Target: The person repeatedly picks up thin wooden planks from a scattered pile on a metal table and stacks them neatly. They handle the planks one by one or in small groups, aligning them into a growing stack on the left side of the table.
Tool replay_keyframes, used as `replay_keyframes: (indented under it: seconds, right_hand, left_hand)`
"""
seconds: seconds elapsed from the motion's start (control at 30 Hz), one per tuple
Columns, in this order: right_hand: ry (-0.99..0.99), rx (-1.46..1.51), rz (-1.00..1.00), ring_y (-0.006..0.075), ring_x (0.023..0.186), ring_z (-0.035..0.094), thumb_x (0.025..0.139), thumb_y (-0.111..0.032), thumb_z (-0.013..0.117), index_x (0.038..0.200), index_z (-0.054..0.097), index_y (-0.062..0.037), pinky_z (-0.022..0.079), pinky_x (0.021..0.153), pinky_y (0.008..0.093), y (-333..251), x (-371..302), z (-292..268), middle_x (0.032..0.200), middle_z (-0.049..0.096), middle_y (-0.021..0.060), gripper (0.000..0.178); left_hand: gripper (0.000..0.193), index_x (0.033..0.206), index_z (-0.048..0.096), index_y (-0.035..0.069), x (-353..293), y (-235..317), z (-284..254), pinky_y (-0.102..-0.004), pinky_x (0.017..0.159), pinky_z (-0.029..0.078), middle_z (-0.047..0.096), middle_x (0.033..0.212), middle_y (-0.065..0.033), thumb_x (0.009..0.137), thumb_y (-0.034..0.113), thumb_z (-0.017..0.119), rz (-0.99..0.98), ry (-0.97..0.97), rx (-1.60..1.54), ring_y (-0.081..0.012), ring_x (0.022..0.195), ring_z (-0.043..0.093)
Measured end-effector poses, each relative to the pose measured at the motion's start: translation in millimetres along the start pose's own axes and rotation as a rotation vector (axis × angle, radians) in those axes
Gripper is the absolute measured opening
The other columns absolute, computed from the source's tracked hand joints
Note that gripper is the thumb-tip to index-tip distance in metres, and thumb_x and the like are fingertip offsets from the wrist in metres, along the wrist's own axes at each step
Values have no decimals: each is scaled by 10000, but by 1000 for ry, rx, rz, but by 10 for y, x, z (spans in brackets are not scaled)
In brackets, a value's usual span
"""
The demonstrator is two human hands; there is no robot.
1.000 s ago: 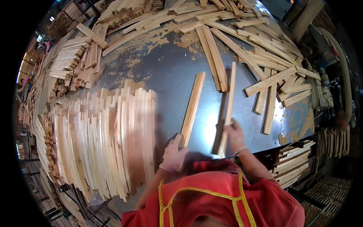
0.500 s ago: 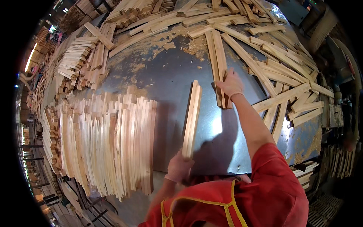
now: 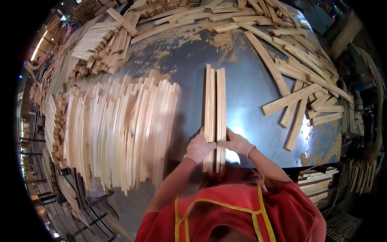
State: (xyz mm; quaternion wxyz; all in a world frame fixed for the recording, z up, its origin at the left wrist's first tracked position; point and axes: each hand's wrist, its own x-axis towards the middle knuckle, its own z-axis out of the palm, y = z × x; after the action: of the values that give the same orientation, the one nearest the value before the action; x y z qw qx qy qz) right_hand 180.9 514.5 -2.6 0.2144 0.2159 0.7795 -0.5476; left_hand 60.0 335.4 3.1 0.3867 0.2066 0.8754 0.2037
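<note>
Two pairs of long wooden strips stand on edge side by side near the front of the metal table, with a thin dark gap between them. My left hand (image 3: 200,147), in a pale glove, grips the left pair of strips (image 3: 209,101) from its outer side. Around the right pair of strips (image 3: 221,101) my right hand (image 3: 238,144) is closed, also gloved, its thumb across the top. Both hands are at the near part of the strips, thumbs almost meeting. The fingers on the outer sides are partly hidden.
To the left stands a wide row of upright wooden strips (image 3: 121,133). Loose strips (image 3: 294,97) lie crossed on the right, with more along the far edge. A stacked pile (image 3: 94,40) is at the far left. Sawdust (image 3: 223,42) is scattered over the metal table (image 3: 181,60).
My right hand has pulled a pair of strips toward me, from farther up the table, beside the pair in my left hand. The left pair has turned straighter.
</note>
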Motion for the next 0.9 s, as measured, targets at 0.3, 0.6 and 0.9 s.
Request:
replay_keyframes:
  seconds: [0.3, 0.6, 0.9]
  right_hand:
    - [61, -176, 6, 496, 1214, 657, 954, -550, 636, 1605, 117, 149, 505, 1069, 476, -408, 402, 1025, 1240, 669, 401, 1088]
    - [-1, -298, -253, 469, 1075, 692, 899, -365, 678, 1435, 430, 50, 532, 927, 499, -397, 464, 1429, 1092, 716, 314, 721]
    - [604, -1260, 35, 331, 1173, 654, 861, -170, 698, 1281, 662, -152, 518, 955, 437, 690, -464, -1955, 1220, 708, 124, 423]
  left_hand:
    - [638, 1391, 595, 73, -1661, -809, 229, -482, 1017, 525, 667, 1297, -219, 938, 513, 686, 772, 594, 376, -404, 1177, 655]
    - [573, 1425, 591, 117, -2179, -1623, 739, -467, 1033, 527, 660, 1342, -194, 976, 466, 653, 71, 166, -46, -390, 1216, 647]
    - [516, 1460, 587, 161, -1852, -735, 666, -453, 1049, 529, 653, 1386, -170, 1014, 419, 620, 115, -250, -182, -377, 1254, 640]
